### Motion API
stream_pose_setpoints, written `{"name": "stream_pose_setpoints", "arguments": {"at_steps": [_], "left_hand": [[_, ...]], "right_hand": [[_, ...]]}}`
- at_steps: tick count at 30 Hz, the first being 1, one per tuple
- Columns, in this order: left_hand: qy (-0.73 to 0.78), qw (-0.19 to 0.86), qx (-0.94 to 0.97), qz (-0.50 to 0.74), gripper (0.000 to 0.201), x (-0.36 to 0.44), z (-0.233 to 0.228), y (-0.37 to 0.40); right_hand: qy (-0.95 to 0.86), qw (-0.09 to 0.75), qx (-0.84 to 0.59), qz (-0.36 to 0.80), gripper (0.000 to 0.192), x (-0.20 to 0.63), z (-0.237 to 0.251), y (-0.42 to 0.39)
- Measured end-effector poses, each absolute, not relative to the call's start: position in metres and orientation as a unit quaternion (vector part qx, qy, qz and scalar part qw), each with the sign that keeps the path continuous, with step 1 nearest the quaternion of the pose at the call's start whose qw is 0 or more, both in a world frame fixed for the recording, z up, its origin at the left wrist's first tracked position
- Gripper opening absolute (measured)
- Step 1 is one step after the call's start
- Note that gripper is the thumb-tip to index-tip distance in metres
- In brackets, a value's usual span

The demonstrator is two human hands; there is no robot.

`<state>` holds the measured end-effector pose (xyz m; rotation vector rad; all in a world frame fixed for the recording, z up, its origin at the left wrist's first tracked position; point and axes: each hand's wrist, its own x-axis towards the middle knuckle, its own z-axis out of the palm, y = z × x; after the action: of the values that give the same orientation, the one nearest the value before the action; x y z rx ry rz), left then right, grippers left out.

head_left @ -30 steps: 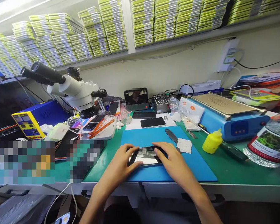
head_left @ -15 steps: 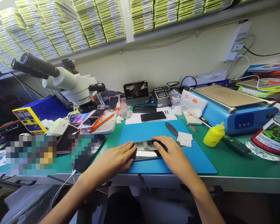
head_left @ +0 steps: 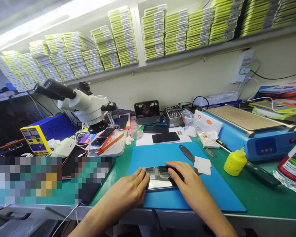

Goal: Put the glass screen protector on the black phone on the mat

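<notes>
A phone (head_left: 160,179) with a glossy, reflective face lies lengthwise across the blue mat (head_left: 167,154), between my hands. My left hand (head_left: 135,187) grips its left end, fingers together on top and the thumb tucked out of sight. At the other end, my right hand (head_left: 184,176) is closed around the right side, with the fingers along the far edge and the thumb over the face. Right of that hand, a dark-handled scraper (head_left: 186,152) rests on the mat, partly covered by white paper pieces (head_left: 202,165).
Two dark phones, one of them a black phone (head_left: 165,137), lie behind the mat. A microscope (head_left: 86,105) stands left. On the right are a yellow bottle (head_left: 235,161), a screwdriver (head_left: 262,174), a blue heating plate machine (head_left: 266,146) and a water bottle (head_left: 293,164). Stacked packets (head_left: 153,36) fill the shelf.
My view has tilted upward, so the bench sits lower in the picture and more of the shelf shows. Both hands keep their hold on the phone.
</notes>
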<state>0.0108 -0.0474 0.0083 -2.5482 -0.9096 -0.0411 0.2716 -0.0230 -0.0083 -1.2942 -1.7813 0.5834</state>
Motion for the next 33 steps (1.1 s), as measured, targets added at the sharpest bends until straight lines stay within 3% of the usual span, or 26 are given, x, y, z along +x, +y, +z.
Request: {"name": "stream_pose_setpoints", "arguments": {"at_steps": [11, 23, 30, 33], "left_hand": [[-0.314, 0.242, -0.918, -0.017, 0.056, 0.003, 0.004, -0.053], [-0.26, 0.318, -0.91, -0.062, 0.058, 0.002, 0.0, -0.052], [-0.274, 0.252, -0.925, -0.081, 0.051, -0.007, 0.004, -0.055], [-0.285, 0.205, -0.931, -0.106, 0.047, -0.01, 0.003, -0.054]], "right_hand": [[-0.715, 0.397, -0.522, 0.244, 0.035, 0.27, -0.008, -0.023], [-0.697, 0.448, -0.512, 0.228, 0.028, 0.269, -0.015, -0.029], [-0.677, 0.461, -0.504, 0.275, 0.024, 0.265, -0.01, -0.033], [-0.649, 0.472, -0.505, 0.317, 0.034, 0.265, -0.008, -0.034]]}}
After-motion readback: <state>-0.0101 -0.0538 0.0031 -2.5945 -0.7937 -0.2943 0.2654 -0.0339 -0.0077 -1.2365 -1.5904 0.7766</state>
